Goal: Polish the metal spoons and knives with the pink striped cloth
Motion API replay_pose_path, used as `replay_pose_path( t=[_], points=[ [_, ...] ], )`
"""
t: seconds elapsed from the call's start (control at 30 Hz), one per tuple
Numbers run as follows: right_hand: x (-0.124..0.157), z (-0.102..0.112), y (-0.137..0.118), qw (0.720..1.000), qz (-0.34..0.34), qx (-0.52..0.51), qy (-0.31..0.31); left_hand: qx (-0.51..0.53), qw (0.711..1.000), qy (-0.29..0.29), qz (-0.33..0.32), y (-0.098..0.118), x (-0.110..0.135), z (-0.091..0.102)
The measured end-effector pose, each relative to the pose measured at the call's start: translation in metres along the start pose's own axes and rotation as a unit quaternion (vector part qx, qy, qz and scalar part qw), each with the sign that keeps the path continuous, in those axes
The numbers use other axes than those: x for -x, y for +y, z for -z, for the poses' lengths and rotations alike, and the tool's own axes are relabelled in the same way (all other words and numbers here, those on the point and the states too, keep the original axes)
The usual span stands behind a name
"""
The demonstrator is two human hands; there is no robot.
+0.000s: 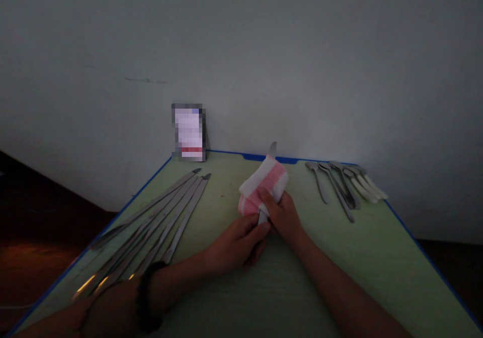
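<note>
A person's left hand is pinching the near end of a metal table knife over the middle of a pale green counter, while the right hand is closing around a pink-and-white cloth wrapped about the same piece. The right thumb is pressing on the cloth from above; the fingers beneath are hiding from view. The knife's rounded tip is poking out beyond the cloth toward the wall, and a short stretch of bare metal is showing between cloth and left hand. Whether the cloth is touching the counter is impossible to tell.

The knife is looking stiff, slim and fairly light, its smooth metal likely sliding easily under dry fabric and offering little danger of breaking. The near end is appearing the safest place for a firm pinch, with the thumb lying along the flat. The cloth is seeming soft and limp, best gripped through its folds around the metal, where a loose hold could be letting the edge press through.

More knives are lying fanned at left, spoons are resting at right, some pale-handled, and a blurred phone is leaning upright near the far edge.
</note>
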State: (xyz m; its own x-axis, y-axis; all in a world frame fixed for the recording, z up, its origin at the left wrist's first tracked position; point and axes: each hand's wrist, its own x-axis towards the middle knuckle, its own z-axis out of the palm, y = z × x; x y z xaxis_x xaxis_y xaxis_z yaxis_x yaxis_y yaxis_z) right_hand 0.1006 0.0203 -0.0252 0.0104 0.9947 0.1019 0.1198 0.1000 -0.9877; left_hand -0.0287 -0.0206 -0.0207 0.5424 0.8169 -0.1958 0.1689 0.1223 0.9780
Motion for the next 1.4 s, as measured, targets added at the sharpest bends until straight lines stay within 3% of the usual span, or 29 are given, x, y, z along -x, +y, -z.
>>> replay_pose_path(
  t=[0.53,0.77,0.93,1.03,1.23,1.4],
  points=[
    [0.002,0.0,0.0,1.0,0.004,-0.001,0.008,0.078,0.997,0.007,0.009,0.002,-0.004,-0.001],
    [-0.005,0.002,0.006,0.99,-0.063,-0.111,0.061,-0.028,0.992,-0.119,0.008,0.009,0.007,0.002],
    [-0.006,0.003,0.008,0.992,-0.056,-0.1,0.059,0.044,0.997,-0.061,-0.021,0.009,0.004,-0.001],
    [-0.003,0.002,0.007,0.996,-0.042,-0.061,0.042,0.063,0.998,-0.026,-0.004,0.006,-0.001,-0.002],
    [-0.004,0.003,0.009,0.994,-0.04,-0.076,0.061,-0.024,0.999,0.029,0.003,0.005,0.001,-0.001],
    [-0.014,0.002,0.015,0.975,-0.074,-0.185,0.095,-0.068,0.998,0.012,0.005,0.01,0.005,0.0]
  ],
)
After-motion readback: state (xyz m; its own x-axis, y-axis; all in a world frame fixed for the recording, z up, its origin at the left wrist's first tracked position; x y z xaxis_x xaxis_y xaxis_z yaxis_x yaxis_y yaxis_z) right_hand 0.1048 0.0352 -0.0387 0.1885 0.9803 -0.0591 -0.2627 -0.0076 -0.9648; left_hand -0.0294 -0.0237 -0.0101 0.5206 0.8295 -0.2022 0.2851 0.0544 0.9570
